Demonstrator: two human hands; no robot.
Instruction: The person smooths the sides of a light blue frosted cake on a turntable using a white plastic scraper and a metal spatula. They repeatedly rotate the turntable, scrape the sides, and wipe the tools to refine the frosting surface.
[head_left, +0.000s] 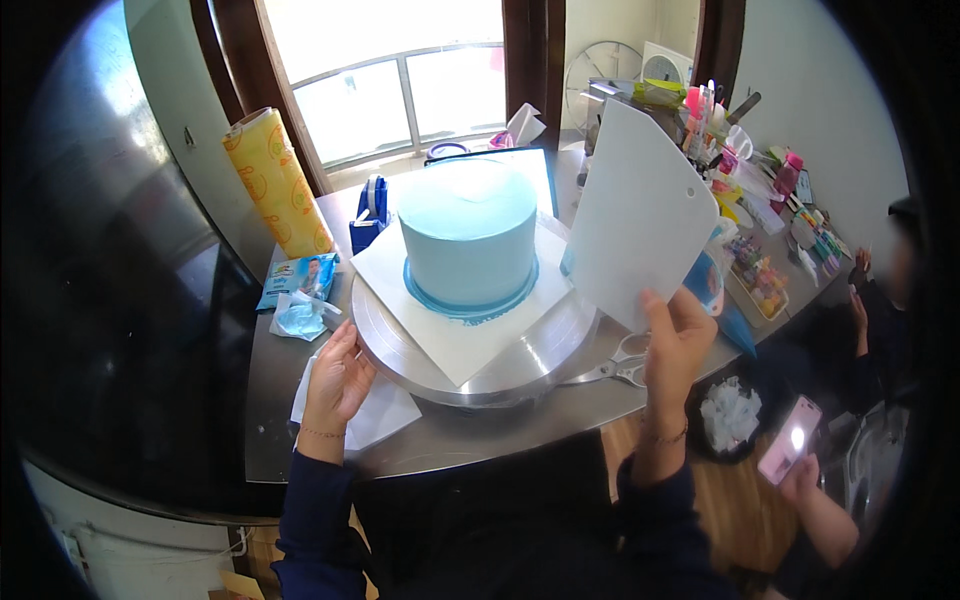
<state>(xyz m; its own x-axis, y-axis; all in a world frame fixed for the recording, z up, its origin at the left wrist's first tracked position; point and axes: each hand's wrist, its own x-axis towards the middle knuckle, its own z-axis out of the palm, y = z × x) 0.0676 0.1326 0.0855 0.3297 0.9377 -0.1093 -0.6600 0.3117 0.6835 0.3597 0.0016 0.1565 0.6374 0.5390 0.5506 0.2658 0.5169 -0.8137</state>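
Note:
A round cake coated in smooth pale blue cream stands on a white square cake board. Blue cream is smeared round its base. Under the board is a silver cake turntable. My left hand is at the turntable's left rim, fingers curled against the edge. Upright to the right of the cake, a large white cake scraper with a small hole is pinched by its lower edge between the thumb and fingers of my right hand. Blue cream marks the scraper's left edge. The scraper is apart from the cake.
Scissors lie beside the turntable. At left are a yellow patterned roll, a blue packet and white paper. Tools and a decorations tray crowd the right. Another person's hand holds a pink phone nearby.

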